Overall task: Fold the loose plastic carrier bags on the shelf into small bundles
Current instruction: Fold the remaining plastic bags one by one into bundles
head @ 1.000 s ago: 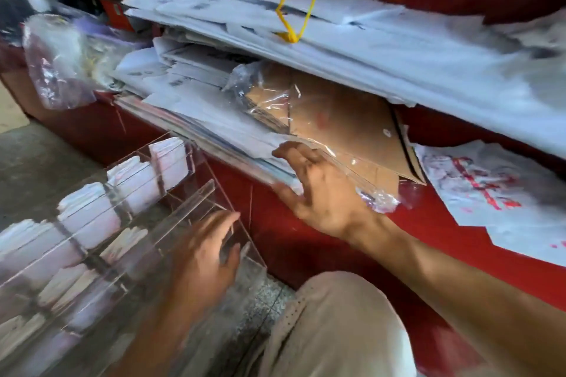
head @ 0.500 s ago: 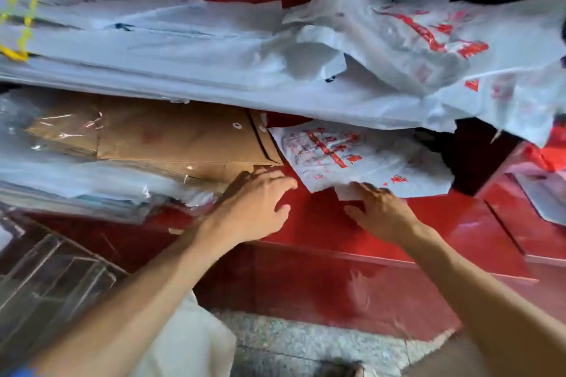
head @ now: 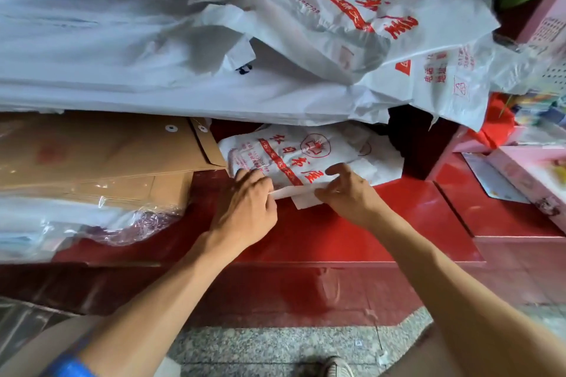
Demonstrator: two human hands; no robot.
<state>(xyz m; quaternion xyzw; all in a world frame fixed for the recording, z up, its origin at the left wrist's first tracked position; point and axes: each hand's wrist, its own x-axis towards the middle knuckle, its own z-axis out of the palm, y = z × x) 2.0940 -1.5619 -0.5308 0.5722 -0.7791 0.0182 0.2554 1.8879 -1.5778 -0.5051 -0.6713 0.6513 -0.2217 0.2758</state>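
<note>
On the glossy red shelf [head: 352, 232], seen from the head camera, a flat white plastic carrier bag with red printed characters [head: 294, 153] lies just right of a stack of brown card envelopes [head: 92, 156], beneath an overhanging heap of more white printed bags [head: 352, 27]. I judge this bag feather-light, limp and slippery (thin film that will slide and spring open unless pinned), so I would take it by its near edge and crease each fold flat against the shelf. My left hand [head: 245, 208] has its fingers curled, pinching the near left edge where a narrow strip is already turned over. My right hand [head: 346, 190] pinches that folded strip further along between thumb and fingertips, the other fingers raised over the print. Both forearms reach in from below, wrists low, converging on the bag's front edge.
</note>
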